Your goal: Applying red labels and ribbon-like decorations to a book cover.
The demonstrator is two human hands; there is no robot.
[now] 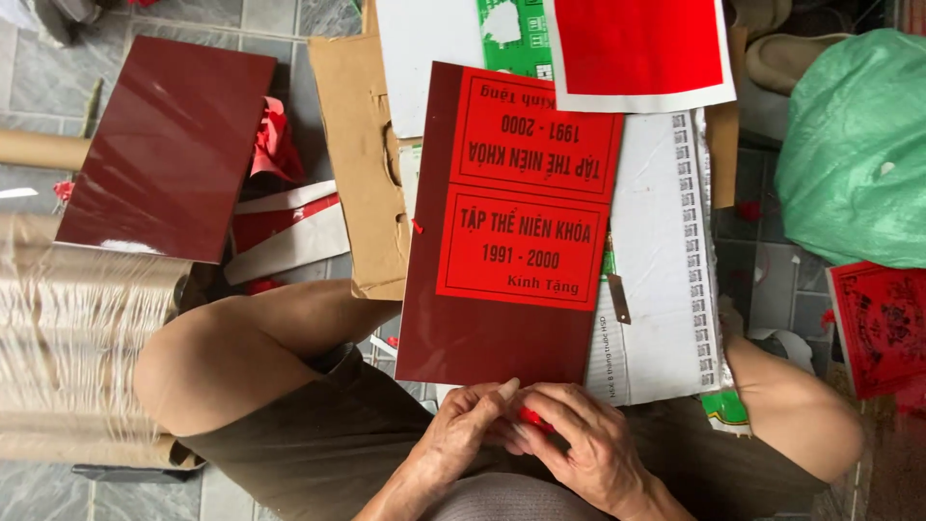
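Maroon and glossy, a rectangular board [482, 328] lies in front of the seated person, its near edge just above the hands. Two red printed labels sit on its right half: the upper label [537, 135] is turned upside down to the viewer, the lower label [522, 248] reads upright, and the two meet edge to edge. Both look flat and stuck down, so that part of the work appears done. The bare strip along the left and the lower part of the board carry nothing.

Both hands are close together over the lap. The left hand [461, 436] and the right hand [584, 446] pinch a small red scrap [533, 419] between their fingertips, just below the board's near edge. Whether it is a peeled backing or a fresh piece of sticker cannot be told, as the fingers cover most of it.

A second maroon board [169, 150] lies well apart on the tiled floor [58, 77] to the left, with no labels on it; by that, at least one more board seems to wait. A red sheet [639, 43] with a white border lies beyond the labelled board, a small cutter [617, 297] rests on the white printed sheet [661, 260] beside it, and a green plastic bag [854, 145] sits to the right.
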